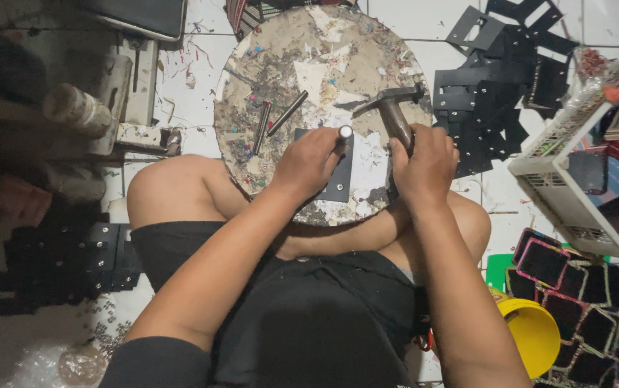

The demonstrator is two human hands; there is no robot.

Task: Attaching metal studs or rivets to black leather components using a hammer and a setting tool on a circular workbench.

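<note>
Steel punch (344, 134) stands upright in the clamped left hand (308, 164) on a dark strip (341, 176); right hand (424, 167) grips the hammer (393, 111), head apparently just right of it.

Both bare forearms reach forward over the crossed legs, the left hand (308, 162) with fingers curled closed, the right hand (424, 164) clenched in a fist.

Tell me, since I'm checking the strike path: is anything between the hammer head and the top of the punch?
Nothing visible. The hammer in the right hand has open board between its head and the punch that the left hand holds upright on the dark piece.
</note>
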